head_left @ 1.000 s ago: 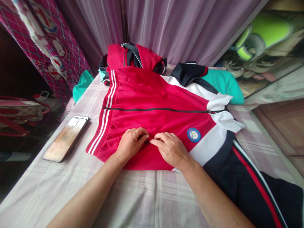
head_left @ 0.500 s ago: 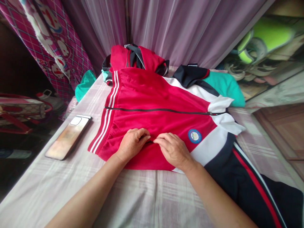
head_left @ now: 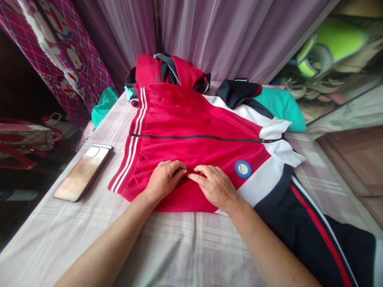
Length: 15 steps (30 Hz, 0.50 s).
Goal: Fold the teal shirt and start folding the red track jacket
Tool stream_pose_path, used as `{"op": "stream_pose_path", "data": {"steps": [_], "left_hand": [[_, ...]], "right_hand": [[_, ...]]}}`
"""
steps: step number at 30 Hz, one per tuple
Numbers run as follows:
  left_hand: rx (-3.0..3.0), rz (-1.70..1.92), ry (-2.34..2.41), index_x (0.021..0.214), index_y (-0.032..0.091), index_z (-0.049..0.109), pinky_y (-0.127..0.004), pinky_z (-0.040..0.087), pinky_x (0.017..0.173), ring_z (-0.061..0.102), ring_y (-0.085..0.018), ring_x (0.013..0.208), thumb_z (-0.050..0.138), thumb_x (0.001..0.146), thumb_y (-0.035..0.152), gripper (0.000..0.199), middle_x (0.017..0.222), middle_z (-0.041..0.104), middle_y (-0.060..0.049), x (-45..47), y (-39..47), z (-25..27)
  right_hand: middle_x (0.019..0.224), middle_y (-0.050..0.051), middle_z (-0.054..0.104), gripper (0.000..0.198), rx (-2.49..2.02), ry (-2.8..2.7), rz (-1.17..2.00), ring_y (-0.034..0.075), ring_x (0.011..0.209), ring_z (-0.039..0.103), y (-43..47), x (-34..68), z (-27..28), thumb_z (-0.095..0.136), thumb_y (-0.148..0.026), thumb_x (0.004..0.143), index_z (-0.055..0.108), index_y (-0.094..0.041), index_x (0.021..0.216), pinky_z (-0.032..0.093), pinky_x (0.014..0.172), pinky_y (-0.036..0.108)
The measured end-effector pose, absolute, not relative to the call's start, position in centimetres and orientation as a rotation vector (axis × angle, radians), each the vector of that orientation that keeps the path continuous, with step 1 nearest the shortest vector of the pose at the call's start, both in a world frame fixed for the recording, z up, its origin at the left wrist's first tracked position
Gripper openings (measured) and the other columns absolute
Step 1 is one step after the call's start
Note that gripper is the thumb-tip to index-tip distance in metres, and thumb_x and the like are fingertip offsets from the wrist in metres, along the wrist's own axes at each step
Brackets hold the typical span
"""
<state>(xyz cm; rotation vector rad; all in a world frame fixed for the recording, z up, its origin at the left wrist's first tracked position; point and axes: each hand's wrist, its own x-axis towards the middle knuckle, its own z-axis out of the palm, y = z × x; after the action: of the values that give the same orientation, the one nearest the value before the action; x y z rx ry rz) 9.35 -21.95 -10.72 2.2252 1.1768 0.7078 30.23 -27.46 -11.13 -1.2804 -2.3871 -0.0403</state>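
Note:
A red, white and navy zip-up jacket [head_left: 191, 119] lies spread on its side across the bed-like surface, its dark zipper closed and its striped hem toward the left. On its near front panel, my left hand [head_left: 166, 177] pinches the red cloth at a small dark slit that looks like a pocket opening. Just to the right, my right hand [head_left: 215, 185] has its thumb and fingertips drawn together on the same edge; the fingertips partly hide the cloth there. A round blue and white badge [head_left: 243, 169] shows beyond my right hand.
A phone [head_left: 83, 173] lies face down at the left on the checked cloth [head_left: 191, 247]. Behind the jacket are a heap of red and navy clothing [head_left: 173, 71] and a green garment [head_left: 281, 107]. Purple curtains [head_left: 239, 36] hang at the back.
My right hand's index finger has lifted a little away from its thumb, while the left keeps its pinch. The whole view has shifted slightly; the jacket lies as before.

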Motion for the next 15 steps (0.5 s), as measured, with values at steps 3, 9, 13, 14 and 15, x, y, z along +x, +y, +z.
{"op": "stream_pose_path", "data": {"steps": [3, 9, 13, 14, 15], "left_hand": [[2.224, 0.702, 1.178, 0.089, 0.022, 0.067, -0.027, 0.045, 0.069, 0.065, -0.014, 0.07, 0.061, 0.094, 0.025, 0.009, 0.079, 0.073, 0.002, 9.35, -21.97, -10.72], [2.236, 0.69, 1.195, 0.089, 0.022, 0.067, -0.027, 0.046, 0.07, 0.065, -0.014, 0.07, 0.06, 0.093, 0.024, 0.009, 0.078, 0.073, 0.002, 9.38, -21.99, -10.58], [2.26, 0.674, 1.186, 0.089, 0.023, 0.067, -0.028, 0.046, 0.071, 0.065, -0.015, 0.071, 0.059, 0.093, 0.025, 0.009, 0.079, 0.073, 0.001, 9.46, -22.04, -10.51], [2.267, 0.672, 1.184, 0.089, 0.023, 0.067, -0.028, 0.047, 0.072, 0.065, -0.015, 0.072, 0.06, 0.093, 0.025, 0.009, 0.08, 0.073, 0.001, 9.46, -22.04, -10.52], [2.273, 0.672, 1.185, 0.089, 0.023, 0.067, -0.028, 0.047, 0.072, 0.065, -0.015, 0.072, 0.06, 0.093, 0.025, 0.009, 0.08, 0.073, 0.001, 9.43, -22.03, -10.54]], "right_hand": [[0.11, 0.006, 0.069, 0.026, -1.288, -2.427, -0.098, 0.018, 0.09, 0.058, -27.02, 30.08, -11.06, 0.054, -0.013, 0.097, 0.073, -0.027, 0.109, 0.041, 0.074, 0.032], [0.102, 0.006, 0.068, 0.022, -1.298, -2.458, -0.121, 0.018, 0.085, 0.055, -26.65, 29.8, -10.68, 0.051, -0.015, 0.1, 0.071, -0.024, 0.098, 0.037, 0.071, 0.033], [0.106, 0.007, 0.067, 0.022, -1.319, -2.463, -0.035, 0.02, 0.089, 0.055, -26.79, 29.85, -10.51, 0.05, -0.016, 0.1, 0.07, -0.024, 0.1, 0.038, 0.074, 0.034], [0.107, 0.007, 0.067, 0.022, -1.323, -2.468, -0.034, 0.02, 0.091, 0.055, -26.82, 29.88, -10.49, 0.05, -0.016, 0.1, 0.07, -0.024, 0.1, 0.038, 0.075, 0.034], [0.109, 0.007, 0.067, 0.021, -1.329, -2.474, -0.044, 0.02, 0.092, 0.055, -26.84, 29.9, -10.49, 0.05, -0.017, 0.1, 0.07, -0.024, 0.1, 0.039, 0.076, 0.034]]}}
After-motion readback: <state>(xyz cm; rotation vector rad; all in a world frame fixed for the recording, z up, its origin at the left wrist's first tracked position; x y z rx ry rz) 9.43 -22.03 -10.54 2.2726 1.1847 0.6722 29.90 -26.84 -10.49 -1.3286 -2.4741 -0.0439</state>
